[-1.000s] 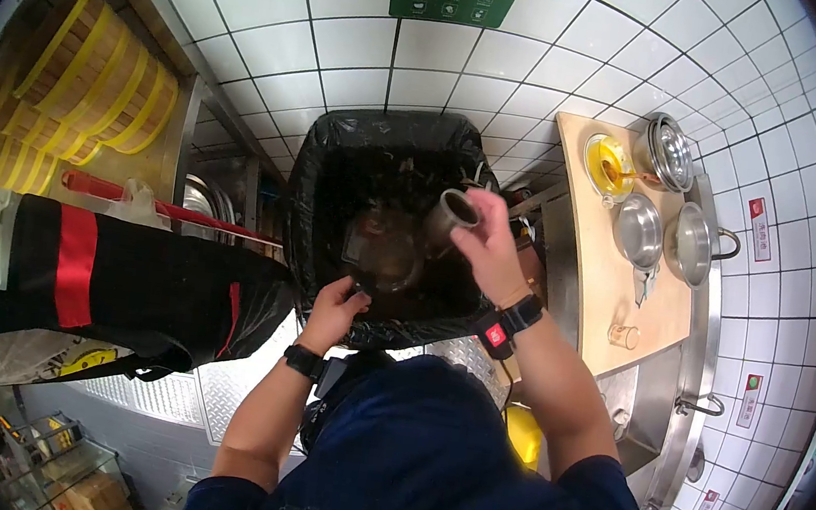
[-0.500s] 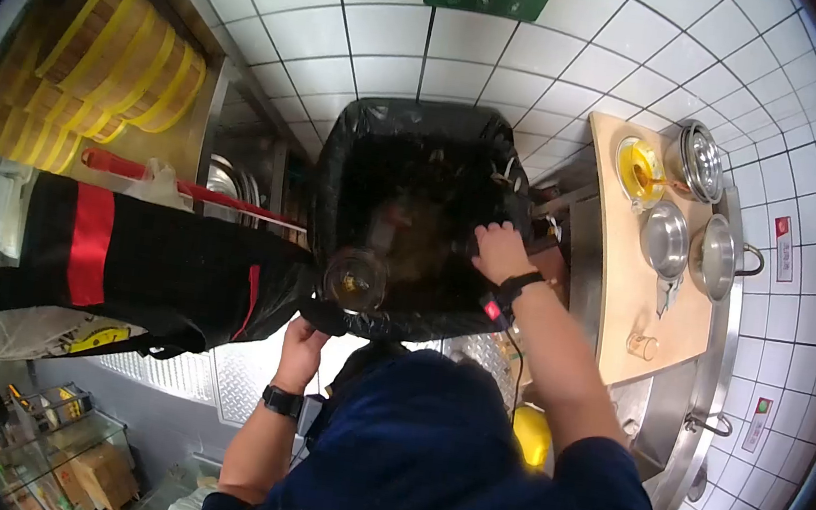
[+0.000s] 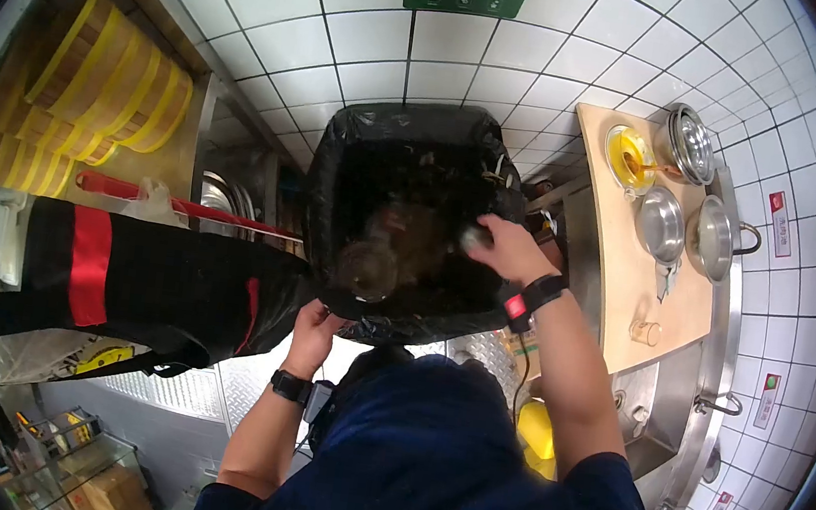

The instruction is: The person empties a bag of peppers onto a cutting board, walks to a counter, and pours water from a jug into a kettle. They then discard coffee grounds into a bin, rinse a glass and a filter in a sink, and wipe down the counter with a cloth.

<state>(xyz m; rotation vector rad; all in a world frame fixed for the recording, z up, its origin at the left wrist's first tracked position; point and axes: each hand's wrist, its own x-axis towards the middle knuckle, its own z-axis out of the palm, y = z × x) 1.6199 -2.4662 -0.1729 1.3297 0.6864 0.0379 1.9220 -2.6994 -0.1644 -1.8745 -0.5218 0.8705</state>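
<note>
Glass vessel [image 3: 367, 271] just beyond left hand [image 3: 315, 330] grasping it; right hand [image 3: 511, 252], apart, around blurred object [image 3: 475, 241]

Left hand [image 3: 314, 333]: near clear round vessel [image 3: 367, 271] | right hand [image 3: 514, 254]: over black-lined bin [image 3: 352, 128], holding blurred object [image 3: 475, 241]

Clear round vessel [image 3: 367, 271] in left hand [image 3: 316, 329], over black-lined bin [image 3: 413, 121]; small blurred object [image 3: 474, 240] in right hand [image 3: 513, 254].
</note>
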